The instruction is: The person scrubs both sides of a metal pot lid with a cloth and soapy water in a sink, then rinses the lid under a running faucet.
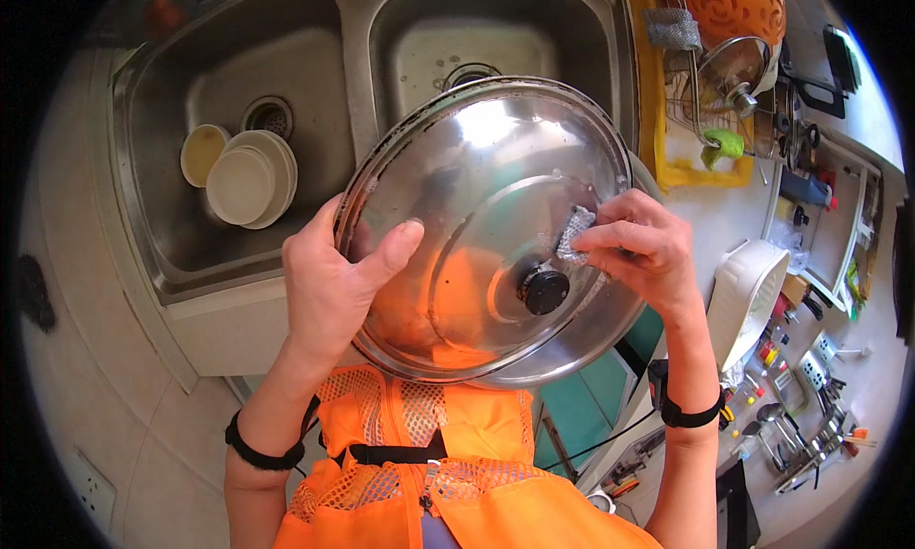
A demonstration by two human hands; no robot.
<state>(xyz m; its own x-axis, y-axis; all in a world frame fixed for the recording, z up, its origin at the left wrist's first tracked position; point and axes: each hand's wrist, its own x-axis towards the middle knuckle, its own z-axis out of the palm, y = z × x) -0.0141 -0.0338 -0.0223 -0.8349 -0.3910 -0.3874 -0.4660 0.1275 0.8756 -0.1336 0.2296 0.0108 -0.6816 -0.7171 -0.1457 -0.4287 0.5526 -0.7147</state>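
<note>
A large domed metal pot lid (pixel 457 213) with a black knob (pixel 545 290) is tilted in front of my body, over the near edge of the sink. My left hand (pixel 336 277) grips its left rim, thumb on the top face and fingers hidden beneath. In the fingertips of my right hand (pixel 640 252) is a silvery mesh scouring pad (pixel 574 236), pressed to the lid to the upper right of the knob. Dark residue marks the lid's rim. Partly hidden under the lid is a wide metal bowl or pan (pixel 565 367).
Stacked white dishes (pixel 241 184) and a yellowish small bowl (pixel 204 154) sit in the left sink basin (pixel 193 63). Behind the lid is the right basin (pixel 429 27). To the right are a yellow-edged tray (pixel 652 106), a faucet with a green cloth (pixel 723 146), and a white plastic basin (pixel 743 299).
</note>
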